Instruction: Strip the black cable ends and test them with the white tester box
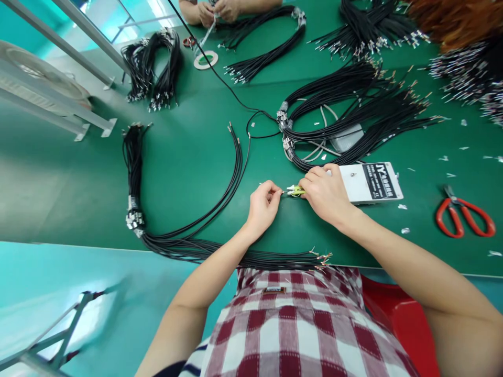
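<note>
My left hand [264, 205] is closed in a pinch on a thin wire end [285, 192] just in front of its fingertips. Facing it, my right hand [326, 195] grips a small yellow-green tool with a white tip [295, 190], whose exact kind I cannot make out. The tool's tip meets the wire or lies very close to it. Beside my right hand sits a white box with a black label [371, 182], partly covered by that hand. A bundle of black cables [188, 247] runs under my left forearm, its stripped copper ends near the table's front edge.
Red-handled cutters [464, 213] lie at the right. Looped black cable bundles [330, 125] rest beyond my hands, over a grey device [348, 137]. Farther back are a tape roll [205, 60], more cable bundles [153, 68] and another person's hands [218, 11]. Metal posts [84, 42] stand left.
</note>
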Action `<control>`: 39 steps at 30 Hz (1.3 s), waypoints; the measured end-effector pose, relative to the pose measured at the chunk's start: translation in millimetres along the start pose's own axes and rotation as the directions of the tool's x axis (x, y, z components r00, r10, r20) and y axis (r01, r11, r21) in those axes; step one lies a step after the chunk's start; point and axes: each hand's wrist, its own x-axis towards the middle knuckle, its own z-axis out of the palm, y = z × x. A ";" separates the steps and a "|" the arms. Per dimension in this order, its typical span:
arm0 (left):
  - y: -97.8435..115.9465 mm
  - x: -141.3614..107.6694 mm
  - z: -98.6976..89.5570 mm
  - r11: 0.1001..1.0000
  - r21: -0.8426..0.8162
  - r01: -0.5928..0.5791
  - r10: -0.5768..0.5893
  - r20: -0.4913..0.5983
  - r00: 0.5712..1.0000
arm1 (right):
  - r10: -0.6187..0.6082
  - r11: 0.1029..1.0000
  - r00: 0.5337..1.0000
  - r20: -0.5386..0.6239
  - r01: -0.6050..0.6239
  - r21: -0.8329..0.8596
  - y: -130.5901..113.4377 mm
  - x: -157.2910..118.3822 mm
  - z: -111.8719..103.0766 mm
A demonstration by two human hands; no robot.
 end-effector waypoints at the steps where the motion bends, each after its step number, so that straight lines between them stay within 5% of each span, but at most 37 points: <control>1: -1.3 1.7 1.3 1.000 0.026 -0.007 0.007 -0.004 1.000 | 0.000 1.000 1.000 0.000 0.000 0.010 -0.2 0.2 -0.3; 15: -5.9 9.1 11.2 0.988 0.150 -0.043 0.043 0.008 0.999 | 0.011 0.999 0.999 -0.047 -0.013 -0.033 -5.2 -2.5 -2.1; 24: -6.1 8.9 10.8 0.991 0.134 -0.028 0.025 0.022 0.999 | 0.080 0.992 0.981 -0.178 -0.061 0.110 2.7 -39.3 -18.7; 39: -5.9 8.0 10.0 0.998 0.070 0.010 -0.011 0.014 1.000 | 0.017 0.998 0.993 -0.113 -0.011 0.056 -3.0 -7.8 5.7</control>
